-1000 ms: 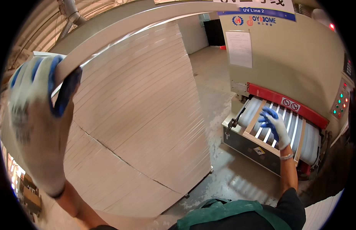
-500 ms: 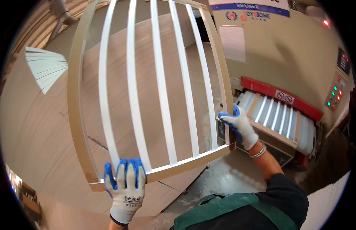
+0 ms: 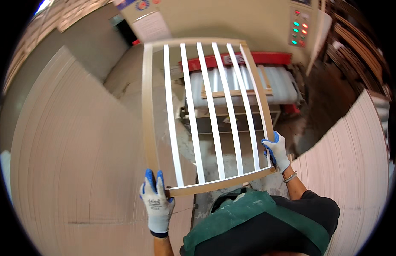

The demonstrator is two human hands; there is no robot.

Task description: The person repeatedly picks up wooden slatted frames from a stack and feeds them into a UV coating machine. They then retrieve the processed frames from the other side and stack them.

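Observation:
Both my gloved hands hold a wooden frame (image 3: pixel 219 184) with tan rails and several white slats, raised in front of me and tilted away. My left hand (image 3: pixel 156 202), in a white glove with blue palm and fingers, grips its near left corner. My right hand (image 3: pixel 278 151), gloved alike, is closed around the right rail just above the near right corner. Beyond the slats, a similar slatted frame (image 3: pixel 266 81) lies on the machine's roller bed (image 3: pixel 285 87), partly hidden by the one I hold.
A red bar (image 3: pixel 272 57) crosses the machine opening behind the bed. Coloured lights shine on a control panel (image 3: pixel 298 27) at upper right. Tall stacks of pale boards stand at left (image 3: pixel 78 149) and right (image 3: pixel 343 170). A paper sheet (image 3: pixel 151 27) hangs on the machine.
My view has turned right, bringing the machine to the centre. The held frame now overlaps the roller bed in view. My left hand has shifted along the near rail to the left corner.

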